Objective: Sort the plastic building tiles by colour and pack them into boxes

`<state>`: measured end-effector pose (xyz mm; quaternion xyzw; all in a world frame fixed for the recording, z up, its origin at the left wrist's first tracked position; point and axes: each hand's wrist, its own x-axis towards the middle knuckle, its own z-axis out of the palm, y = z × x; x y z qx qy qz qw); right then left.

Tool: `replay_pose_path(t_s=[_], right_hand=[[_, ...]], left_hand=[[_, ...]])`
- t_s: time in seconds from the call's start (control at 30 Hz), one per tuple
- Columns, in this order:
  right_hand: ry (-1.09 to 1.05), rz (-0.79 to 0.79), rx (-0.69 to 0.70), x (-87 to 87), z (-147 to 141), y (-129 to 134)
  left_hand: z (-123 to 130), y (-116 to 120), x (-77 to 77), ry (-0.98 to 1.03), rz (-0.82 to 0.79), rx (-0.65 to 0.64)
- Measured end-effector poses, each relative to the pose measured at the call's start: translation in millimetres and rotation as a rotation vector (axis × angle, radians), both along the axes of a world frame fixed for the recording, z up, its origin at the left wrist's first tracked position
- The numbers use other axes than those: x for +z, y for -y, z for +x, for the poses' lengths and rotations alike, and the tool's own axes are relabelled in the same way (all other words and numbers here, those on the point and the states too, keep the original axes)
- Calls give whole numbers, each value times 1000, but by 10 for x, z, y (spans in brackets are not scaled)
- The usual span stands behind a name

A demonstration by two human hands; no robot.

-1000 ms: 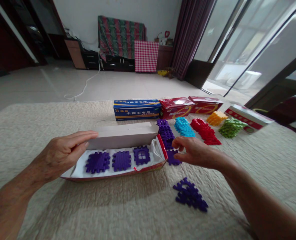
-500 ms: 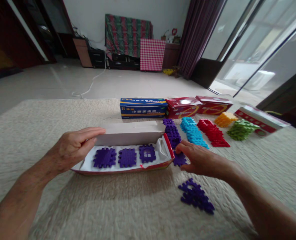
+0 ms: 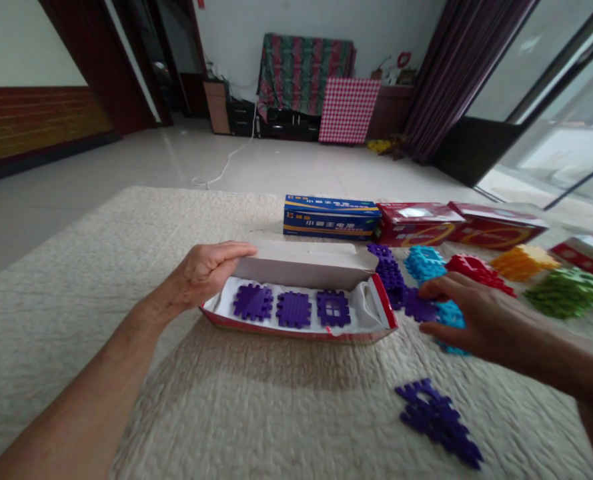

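Since half a second earlier, the purple tile (image 3: 420,307) and right hand (image 3: 469,312) have shifted away from the right edge of the open box (image 3: 385,301). Right thumb and fingers appear clamped on the tile's toothed edges, just beyond that edge. A slack pinch could drop it beside the cyan tiles (image 3: 423,262); an inward sweep could topple the purple stack (image 3: 389,273) at the box's far right corner. Left hand (image 3: 209,270) touches the left corner of the lid (image 3: 309,252); whether it is clamped cannot be told. If released, the lid might fall over the inner tiles (image 3: 293,310). Soft give in the quilted cover (image 3: 276,413) could tilt the box. Nearer the cover's far edge stands the blue carton (image 3: 331,220).
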<state>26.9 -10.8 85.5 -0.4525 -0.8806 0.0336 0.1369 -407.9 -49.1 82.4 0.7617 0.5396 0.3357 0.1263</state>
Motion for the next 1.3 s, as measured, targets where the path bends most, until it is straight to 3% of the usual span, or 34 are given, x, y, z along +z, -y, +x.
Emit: replay_pose_path(t_s=[0.13,0.33,0.53,0.7,0.9,1.07,1.2,1.3], right_hand=[[-55,122,30,301,-201,3],[-97,52,175,572,-1013,155],[12,-133,334,548,-1826,190],[130,-160,412,388,-2211,168],[183,-138,466,259,-2414,87],[161,-122,472,248,-2482,84],[67,-84,425,384,-2306,151],[-89,-13,369,520,-1944,179]], left_hand=[[-21,-10,-12,80,-21,24],[-24,-37,-39,130,-25,70],[4,-45,-50,146,-2,96],[11,-50,-38,164,31,100],[32,-47,-35,160,35,92],[37,-52,-61,153,53,87],[36,-45,-48,140,40,81],[39,-45,-39,124,32,82]])
